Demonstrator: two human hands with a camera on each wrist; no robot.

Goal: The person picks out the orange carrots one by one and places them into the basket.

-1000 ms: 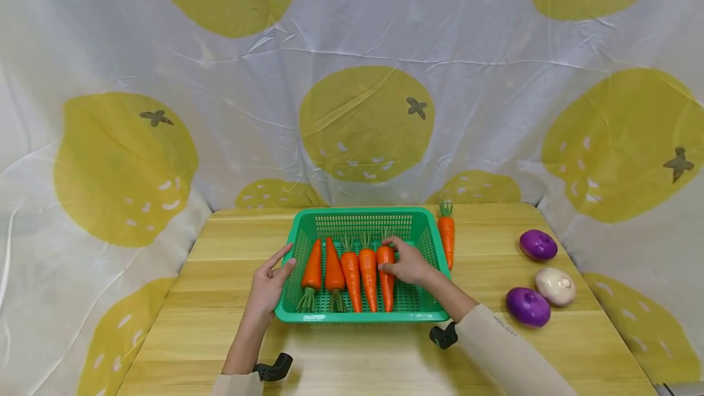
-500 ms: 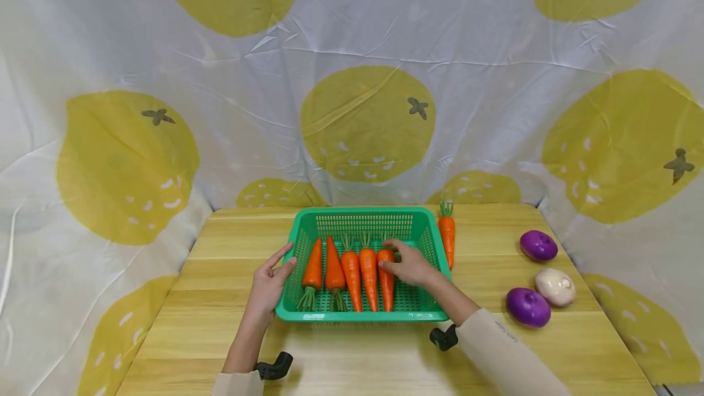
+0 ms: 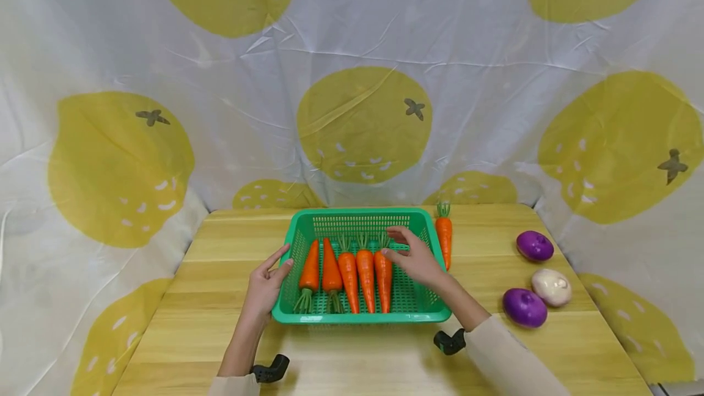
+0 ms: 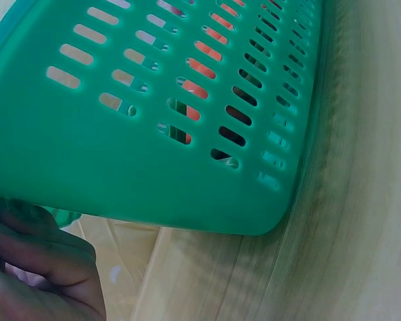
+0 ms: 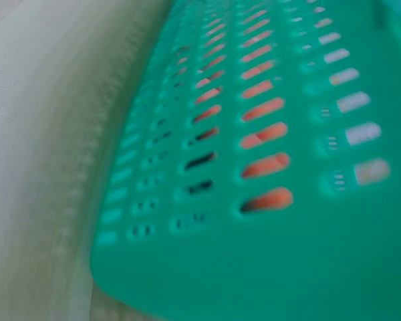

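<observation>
A green plastic basket point(image 3: 363, 318) holds a row of several carrots, the two on the left with their leafy ends toward me. My left hand point(image 3: 264, 289) grips the basket's left rim, thumb and forefinger spread along it; in the left wrist view its curled fingers point(image 4: 47, 261) show beside the basket corner. Over the right side of the basket is my right hand point(image 3: 418, 261), fingers parted and holding nothing. Its thumb is close to the top of the rightmost carrot point(image 3: 384, 283); whether they touch I cannot tell. Only the slotted basket wall point(image 5: 254, 267) shows in the right wrist view.
Just outside the basket's right side lies another carrot point(image 3: 443, 240). Further right on the wooden table point(image 3: 220, 286) are two purple onions point(image 3: 535, 246) and a white onion-like bulb point(image 3: 552, 287). A lemon-print cloth point(image 3: 467, 109) hangs behind the table.
My right hand has let go of the rightmost carrot and moved slightly up and to the right, its fingers spreading. The left hand stays at the basket rim.
</observation>
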